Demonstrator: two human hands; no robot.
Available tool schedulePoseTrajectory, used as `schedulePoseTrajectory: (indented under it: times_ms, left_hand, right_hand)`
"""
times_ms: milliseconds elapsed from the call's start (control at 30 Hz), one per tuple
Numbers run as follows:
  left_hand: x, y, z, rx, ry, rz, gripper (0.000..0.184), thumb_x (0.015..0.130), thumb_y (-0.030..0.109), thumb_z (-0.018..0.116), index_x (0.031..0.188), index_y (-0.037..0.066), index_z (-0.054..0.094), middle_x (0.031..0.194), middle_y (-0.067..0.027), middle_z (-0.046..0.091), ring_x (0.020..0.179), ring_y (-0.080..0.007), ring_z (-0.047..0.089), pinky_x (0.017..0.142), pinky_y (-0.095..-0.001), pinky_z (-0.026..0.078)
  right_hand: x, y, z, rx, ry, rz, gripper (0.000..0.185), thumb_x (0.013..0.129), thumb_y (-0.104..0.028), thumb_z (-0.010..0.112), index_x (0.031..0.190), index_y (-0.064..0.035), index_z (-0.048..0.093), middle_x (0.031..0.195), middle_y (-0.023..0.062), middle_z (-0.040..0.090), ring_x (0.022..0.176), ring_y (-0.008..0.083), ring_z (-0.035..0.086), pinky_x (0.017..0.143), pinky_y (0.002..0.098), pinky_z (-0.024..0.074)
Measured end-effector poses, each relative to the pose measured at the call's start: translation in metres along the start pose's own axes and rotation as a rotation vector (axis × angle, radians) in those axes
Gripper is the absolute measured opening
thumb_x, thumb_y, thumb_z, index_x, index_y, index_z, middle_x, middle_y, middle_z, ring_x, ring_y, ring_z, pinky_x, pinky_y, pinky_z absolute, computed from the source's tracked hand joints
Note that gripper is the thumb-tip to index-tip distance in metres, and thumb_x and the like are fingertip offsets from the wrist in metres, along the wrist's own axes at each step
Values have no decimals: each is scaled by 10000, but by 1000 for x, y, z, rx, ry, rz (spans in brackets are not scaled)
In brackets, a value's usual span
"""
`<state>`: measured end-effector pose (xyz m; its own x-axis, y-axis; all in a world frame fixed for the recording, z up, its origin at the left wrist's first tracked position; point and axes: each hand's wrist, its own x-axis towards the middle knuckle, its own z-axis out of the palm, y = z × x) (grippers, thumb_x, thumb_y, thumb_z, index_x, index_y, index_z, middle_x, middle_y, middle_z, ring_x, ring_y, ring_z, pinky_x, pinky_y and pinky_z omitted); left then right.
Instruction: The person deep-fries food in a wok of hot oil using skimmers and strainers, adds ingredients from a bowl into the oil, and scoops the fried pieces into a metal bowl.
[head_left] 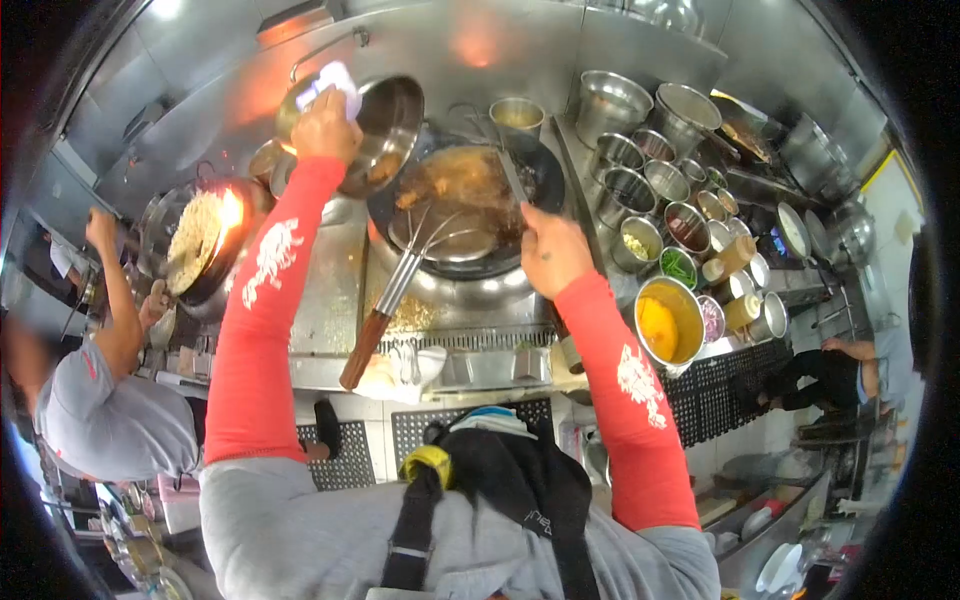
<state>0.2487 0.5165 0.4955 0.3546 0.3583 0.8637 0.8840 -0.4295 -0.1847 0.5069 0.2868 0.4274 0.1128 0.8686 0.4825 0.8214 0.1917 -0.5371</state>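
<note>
My left hand (325, 128) is closed on a pale cloth (338, 82) at the edge of a metal pan (398, 115). The pan is tilted toward the wok, with some brown food at its lower side. My right hand (555, 250) grips a long metal utensil (514, 178) that reaches over the wok; its far end is hard to make out. Brown food (460, 172) lies in the dark wok (550, 180). A wire-ended tool with a wooden handle (368, 345) leans on the wok's front rim, its wires inside.
At left, another person (110, 400) stands beside a wok of pale food (195, 235) with flames. Several metal pots, ingredient containers and bottles (740, 255) crowd the right counter, including a pot of orange-yellow liquid (658, 325). A person (880, 365) is at far right.
</note>
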Motion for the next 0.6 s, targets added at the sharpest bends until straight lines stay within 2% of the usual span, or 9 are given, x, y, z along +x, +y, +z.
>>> schedulePoseTrajectory:
  times_ms: [33, 133, 267, 367, 433, 467, 500, 600]
  left_hand:
    - [-6, -2, 1, -13, -10, -14, 395, 604, 105, 645, 981, 53, 541, 979, -119, 617, 777, -295, 620, 672, -378, 514]
    - [-15, -6, 4, -84, 16, -87, 315, 587, 88, 639, 883, 56, 536, 971, -120, 614, 783, -310, 609, 678, -392, 502]
    - [-20, -9, 3, -74, 36, -78, 323, 592, 74, 634, 901, 56, 541, 1008, -121, 613, 790, -296, 615, 684, -378, 504]
    - [-23, -4, 2, -82, 101, -114, 346, 595, 70, 633, 931, 59, 548, 1010, -110, 618, 792, -295, 614, 691, -378, 500]
    - [-16, -3, 17, -95, 132, -31, 397, 615, 68, 610, 1009, 55, 557, 969, -131, 620, 798, -310, 607, 692, -394, 497]
    - [-30, 3, 19, -110, 109, 5, 424, 626, 67, 598, 1048, 53, 561, 949, -141, 621, 801, -318, 604, 692, -402, 495]
    - [-31, 12, 17, -137, -44, -67, 435, 612, 69, 601, 1046, 55, 582, 945, -140, 624, 820, -312, 604, 733, -398, 490]
    - [-17, 31, 11, -118, 194, 38, 450, 602, 91, 609, 1050, 62, 590, 942, -143, 627, 802, -311, 613, 736, -409, 491]
  right_hand:
    - [-4, 2, 2, -16, -29, 14, 355, 742, -56, 494, 1077, 33, 569, 802, 272, 592, 791, 414, 580, 748, 453, 462]
    - [-13, -7, -6, -47, -105, 87, 339, 763, -76, 497, 1079, 6, 587, 860, 276, 583, 815, 412, 575, 761, 449, 455]
    - [-33, -3, -10, 19, -128, 84, 378, 757, -76, 482, 1113, 28, 553, 773, 280, 580, 747, 423, 577, 731, 474, 452]
    - [-56, 8, -12, 71, -83, -11, 392, 753, -81, 483, 1125, 24, 550, 777, 268, 584, 741, 420, 573, 719, 473, 454]
    - [-45, 16, -7, -18, -65, -22, 386, 750, -83, 489, 1115, 20, 560, 779, 261, 586, 741, 412, 573, 712, 466, 457]
    - [-54, 14, -2, -55, -86, 0, 383, 749, -83, 492, 1111, 19, 565, 781, 258, 587, 740, 408, 572, 709, 462, 459]
    - [-47, 11, -1, 29, -93, 45, 395, 744, -83, 497, 1123, 11, 560, 767, 245, 589, 735, 398, 571, 701, 456, 461]
    - [-45, 20, 1, -31, -146, 54, 404, 752, -82, 488, 1144, -5, 550, 764, 232, 591, 725, 395, 572, 702, 458, 460]
